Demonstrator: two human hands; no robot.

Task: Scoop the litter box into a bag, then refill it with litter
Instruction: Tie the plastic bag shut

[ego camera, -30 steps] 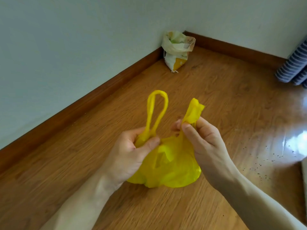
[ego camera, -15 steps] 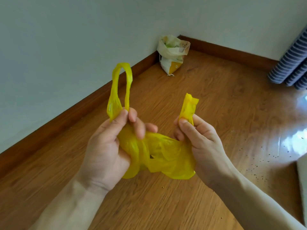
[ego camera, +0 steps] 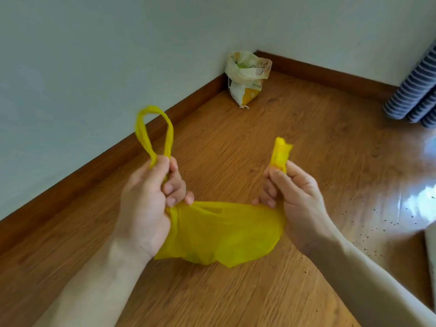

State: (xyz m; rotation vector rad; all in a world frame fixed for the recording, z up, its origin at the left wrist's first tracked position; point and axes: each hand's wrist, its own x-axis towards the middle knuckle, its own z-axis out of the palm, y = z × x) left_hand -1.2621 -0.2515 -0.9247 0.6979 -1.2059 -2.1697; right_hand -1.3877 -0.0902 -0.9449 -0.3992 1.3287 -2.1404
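Both hands are gripping a yellow bag (ego camera: pixel 224 232) above the floor (ego camera: pixel 283 149).
The left hand (ego camera: pixel 146 204) and right hand (ego camera: pixel 295 197) are each clenching a handle (hands apart).

No text can be read anywhere. The litter sack (ego camera: pixel 246 77) in the far corner carries a small dark label strip and printed patches, but the lettering is too small and blurred to make out.
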